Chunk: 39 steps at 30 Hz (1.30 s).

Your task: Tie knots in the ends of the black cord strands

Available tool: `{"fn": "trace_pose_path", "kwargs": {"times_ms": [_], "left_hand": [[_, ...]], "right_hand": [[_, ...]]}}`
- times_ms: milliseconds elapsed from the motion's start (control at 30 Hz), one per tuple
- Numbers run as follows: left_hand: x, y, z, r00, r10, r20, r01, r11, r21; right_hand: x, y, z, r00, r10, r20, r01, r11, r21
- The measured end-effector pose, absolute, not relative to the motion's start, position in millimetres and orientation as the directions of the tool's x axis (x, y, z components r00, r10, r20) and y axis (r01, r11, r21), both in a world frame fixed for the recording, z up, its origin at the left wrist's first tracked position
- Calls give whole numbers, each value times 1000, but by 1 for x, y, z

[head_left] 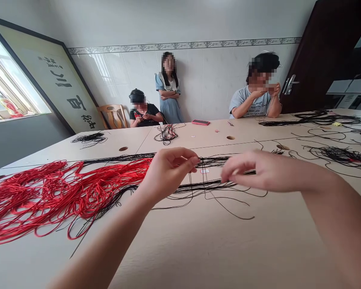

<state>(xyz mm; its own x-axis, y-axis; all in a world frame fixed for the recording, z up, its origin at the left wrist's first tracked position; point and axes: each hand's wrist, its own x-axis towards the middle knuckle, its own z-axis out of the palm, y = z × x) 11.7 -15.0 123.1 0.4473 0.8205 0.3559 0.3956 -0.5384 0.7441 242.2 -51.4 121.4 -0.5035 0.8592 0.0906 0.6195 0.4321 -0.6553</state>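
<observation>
Black cords lie bundled across the pale worktop, a few strands pinched up between thumb and finger of the left hand. The right hand hovers just right, blurred; its grip cannot be told. Red cords sprawl left. Far off are a pink phone and a seated person.

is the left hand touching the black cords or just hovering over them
Touching. The head view shows the left hand pinching the black cords between thumb and fingertips, with strands hanging from the pinch.
</observation>
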Motion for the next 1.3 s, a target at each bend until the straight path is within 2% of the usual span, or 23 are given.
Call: {"fn": "trace_pose_path", "kwargs": {"times_ms": [100, 233, 433, 600, 700, 833, 1000, 1100, 1300], "left_hand": [[12, -18, 123, 481, 809, 339, 389, -543, 744], [15, -22, 123, 496, 787, 367, 417, -587, 694], [19, -23, 122, 501, 777, 382, 450, -610, 652], [20, -23, 121, 510, 761, 401, 462, -635, 619], [20, -23, 121, 513, 752, 414, 464, -649, 603], [19, -22, 121, 522, 749, 407, 470, -651, 596], [18, -20, 121, 522, 748, 410, 491, -657, 572], [17, -20, 121, 515, 750, 415, 491, -655, 574], [16, -22, 122, 538, 737, 409, 482, -667, 568]], "right_hand": [[227, -44, 115, -291, 912, 288, 532, 405, -744], [208, -42, 110, -290, 875, 387, 414, 480, -774], [199, -44, 108, -261, 841, 473, 423, 541, -727], [198, -41, 104, -264, 898, 351, 372, 431, -822], [200, -38, 103, -312, 911, 269, 290, 361, -886], [203, -34, 104, -350, 908, 231, 140, 294, -945], [204, -32, 104, -563, 826, 30, -65, -8, -998], [206, -31, 104, -642, 766, -19, -54, -70, -996], [213, -33, 108, -687, 726, -46, 108, 39, -993]]}}
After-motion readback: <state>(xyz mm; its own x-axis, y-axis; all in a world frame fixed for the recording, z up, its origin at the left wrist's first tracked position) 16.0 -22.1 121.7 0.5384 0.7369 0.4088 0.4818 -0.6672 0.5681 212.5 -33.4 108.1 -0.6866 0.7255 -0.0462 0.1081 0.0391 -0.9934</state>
